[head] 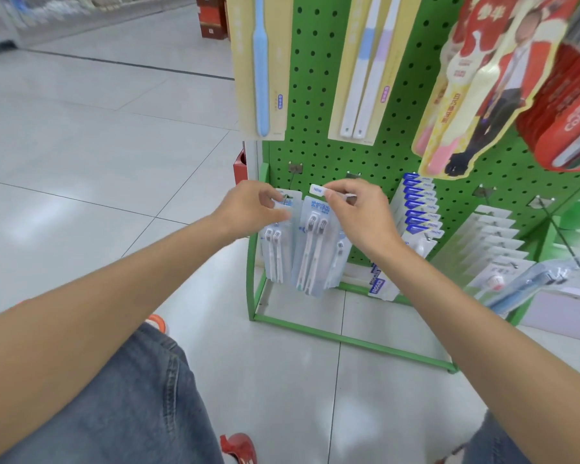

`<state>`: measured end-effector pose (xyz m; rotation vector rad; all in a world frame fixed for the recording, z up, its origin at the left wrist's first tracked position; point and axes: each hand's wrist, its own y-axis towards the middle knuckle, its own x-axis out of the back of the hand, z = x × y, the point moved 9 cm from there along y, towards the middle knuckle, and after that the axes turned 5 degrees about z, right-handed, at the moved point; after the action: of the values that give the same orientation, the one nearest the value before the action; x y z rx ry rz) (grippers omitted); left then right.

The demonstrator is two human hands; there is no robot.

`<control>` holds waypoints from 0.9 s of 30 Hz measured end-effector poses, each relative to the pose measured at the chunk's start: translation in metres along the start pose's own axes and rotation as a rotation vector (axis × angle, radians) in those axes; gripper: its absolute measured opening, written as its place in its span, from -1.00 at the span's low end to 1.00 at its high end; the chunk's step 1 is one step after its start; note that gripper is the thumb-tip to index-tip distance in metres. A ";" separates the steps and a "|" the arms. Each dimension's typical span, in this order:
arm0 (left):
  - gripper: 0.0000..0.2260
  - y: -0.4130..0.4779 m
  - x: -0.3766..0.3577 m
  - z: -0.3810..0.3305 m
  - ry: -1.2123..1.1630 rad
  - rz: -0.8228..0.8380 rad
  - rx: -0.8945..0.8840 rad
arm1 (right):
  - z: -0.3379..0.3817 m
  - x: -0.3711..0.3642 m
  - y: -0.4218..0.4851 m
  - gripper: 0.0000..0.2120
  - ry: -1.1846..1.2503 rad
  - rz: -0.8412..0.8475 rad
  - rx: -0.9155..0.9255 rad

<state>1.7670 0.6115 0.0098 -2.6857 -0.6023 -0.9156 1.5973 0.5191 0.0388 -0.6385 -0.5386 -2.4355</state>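
A green pegboard rack (318, 152) stands on the shop floor. Low on its left side hang clear twin-toothbrush blister packs. My left hand (252, 205) pinches the top of the leftmost pack (275, 249) at its hook (293, 169). My right hand (357, 212) pinches the top edge of the middle pack (312, 249), by its white "NEW" tab (317, 190). Another pack (339, 262) hangs partly hidden behind the middle one. Whether the middle pack sits on a hook is hidden by my fingers.
Yellow-carded toothbrushes (260, 65) and red packs (570, 108) hang higher up. Rows of blue-topped packs (419, 209) and white cards (493, 236) hang to the right. The rack's green base frame (349, 339) lies on the tiled floor. My knees in jeans are below.
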 end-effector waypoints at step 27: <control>-0.83 0.028 -0.014 0.040 0.086 -0.042 0.003 | -0.027 -0.068 0.078 -0.85 -0.466 0.339 -0.052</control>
<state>1.7908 0.5962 -0.0330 -2.6249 -0.6424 -1.0343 1.6847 0.4743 -0.0019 -1.2264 -0.4973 -1.9888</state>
